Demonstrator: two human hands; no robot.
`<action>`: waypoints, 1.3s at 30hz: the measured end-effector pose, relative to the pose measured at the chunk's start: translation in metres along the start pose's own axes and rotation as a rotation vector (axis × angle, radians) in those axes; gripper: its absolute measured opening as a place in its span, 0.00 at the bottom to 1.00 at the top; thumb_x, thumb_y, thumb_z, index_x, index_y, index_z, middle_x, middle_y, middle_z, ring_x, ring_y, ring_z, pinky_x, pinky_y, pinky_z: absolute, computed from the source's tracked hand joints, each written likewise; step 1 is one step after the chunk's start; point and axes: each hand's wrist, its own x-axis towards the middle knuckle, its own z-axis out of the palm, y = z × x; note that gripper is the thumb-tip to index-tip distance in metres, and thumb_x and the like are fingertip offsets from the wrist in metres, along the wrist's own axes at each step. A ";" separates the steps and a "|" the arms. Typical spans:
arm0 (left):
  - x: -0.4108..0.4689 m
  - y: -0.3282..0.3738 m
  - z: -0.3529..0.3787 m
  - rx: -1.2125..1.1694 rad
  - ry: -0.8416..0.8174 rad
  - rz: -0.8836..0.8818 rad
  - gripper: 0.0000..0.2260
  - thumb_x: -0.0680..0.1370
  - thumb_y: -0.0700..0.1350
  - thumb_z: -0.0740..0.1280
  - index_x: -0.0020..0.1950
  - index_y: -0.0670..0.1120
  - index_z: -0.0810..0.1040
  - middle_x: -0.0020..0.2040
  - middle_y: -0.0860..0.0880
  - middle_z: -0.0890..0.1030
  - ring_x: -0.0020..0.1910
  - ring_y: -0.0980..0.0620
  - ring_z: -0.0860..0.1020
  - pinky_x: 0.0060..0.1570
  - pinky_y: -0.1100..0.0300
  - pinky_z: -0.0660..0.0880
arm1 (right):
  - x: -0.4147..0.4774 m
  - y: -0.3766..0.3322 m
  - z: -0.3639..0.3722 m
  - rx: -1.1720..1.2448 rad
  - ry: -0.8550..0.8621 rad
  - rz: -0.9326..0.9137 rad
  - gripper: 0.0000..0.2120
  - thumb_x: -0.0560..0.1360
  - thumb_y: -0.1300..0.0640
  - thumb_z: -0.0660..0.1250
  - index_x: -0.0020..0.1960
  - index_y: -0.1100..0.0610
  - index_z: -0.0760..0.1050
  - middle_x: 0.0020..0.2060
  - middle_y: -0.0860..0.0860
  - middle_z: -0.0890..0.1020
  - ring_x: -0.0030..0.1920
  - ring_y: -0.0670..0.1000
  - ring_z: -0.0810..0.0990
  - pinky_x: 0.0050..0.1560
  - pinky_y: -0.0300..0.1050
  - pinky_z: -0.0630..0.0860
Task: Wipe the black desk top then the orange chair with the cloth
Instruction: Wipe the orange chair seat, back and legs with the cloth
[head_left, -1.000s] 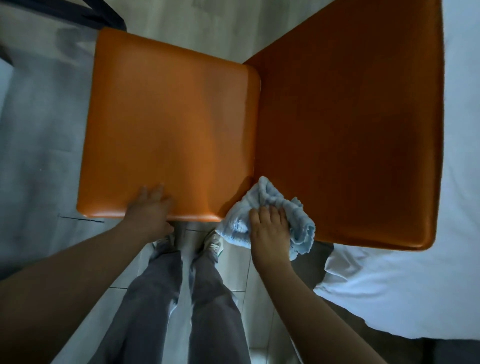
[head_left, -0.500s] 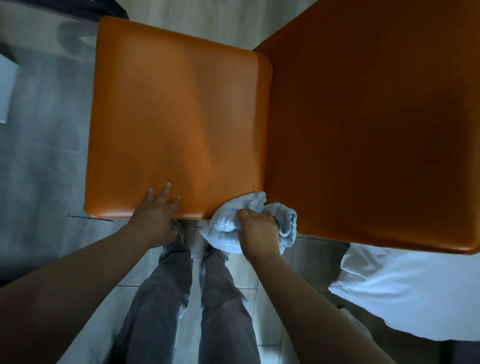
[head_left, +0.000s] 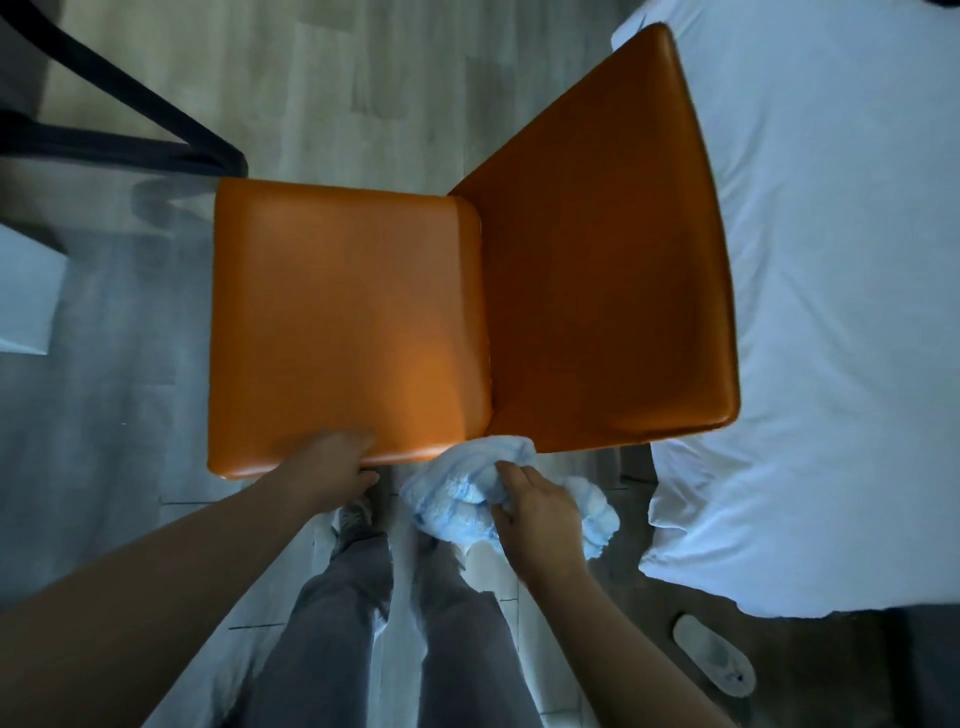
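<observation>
- Pale wood-look floor (head_left: 332, 78) fills the upper part of the view and runs on grey and shaded down the left side, leaving open room on the far and left sides of the chair
- A black frame (head_left: 156, 117) crosses the top left corner, well apart from the seat, and a pale block (head_left: 28, 291) sits at the left edge
- White bedding (head_left: 841, 312) lies along the whole right side, close behind the chair's backrest, so that side is tight
- The orange chair (head_left: 348, 322) stands in the middle: its seat is a near-square pad facing up, and its backrest (head_left: 608, 291) rises on the right with its long edge running from near to far, so the chair faces left
- The left hand (head_left: 332, 467) is closed over the seat's near edge, fingers curled on top of the pad, thumb hidden below
- The right hand (head_left: 535, 514) holds a bunched light blue cloth (head_left: 457, 493), fingers pinched into its folds
- The cloth sits just off the chair's near edge, below the joint between seat and backrest, with its top fold touching or just under that edge; which one cannot be told
- Grey trousers (head_left: 353, 623) and shoes show below the hands, close to the seat's near edge
- A pale slipper (head_left: 714, 660) lies on the floor at lower right, near the bedding's corner
</observation>
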 end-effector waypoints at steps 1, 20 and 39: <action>-0.006 0.010 -0.005 -0.006 0.005 0.011 0.20 0.80 0.51 0.62 0.70 0.44 0.67 0.67 0.45 0.73 0.63 0.47 0.73 0.58 0.58 0.68 | -0.007 0.001 -0.008 0.013 0.021 0.024 0.18 0.77 0.56 0.59 0.66 0.53 0.71 0.55 0.51 0.81 0.54 0.53 0.79 0.54 0.48 0.72; -0.110 0.240 -0.007 -0.113 0.374 -0.014 0.25 0.79 0.52 0.63 0.74 0.45 0.64 0.72 0.46 0.68 0.70 0.49 0.67 0.63 0.64 0.63 | -0.132 0.152 -0.157 0.363 0.249 0.391 0.13 0.74 0.31 0.55 0.54 0.35 0.63 0.41 0.34 0.72 0.41 0.30 0.74 0.39 0.18 0.64; -0.043 0.354 -0.098 -0.179 0.666 0.012 0.28 0.79 0.53 0.63 0.76 0.45 0.60 0.74 0.45 0.65 0.73 0.49 0.62 0.69 0.59 0.61 | -0.037 0.255 -0.235 0.591 0.645 0.120 0.11 0.79 0.49 0.59 0.57 0.51 0.75 0.49 0.49 0.82 0.47 0.51 0.80 0.48 0.48 0.77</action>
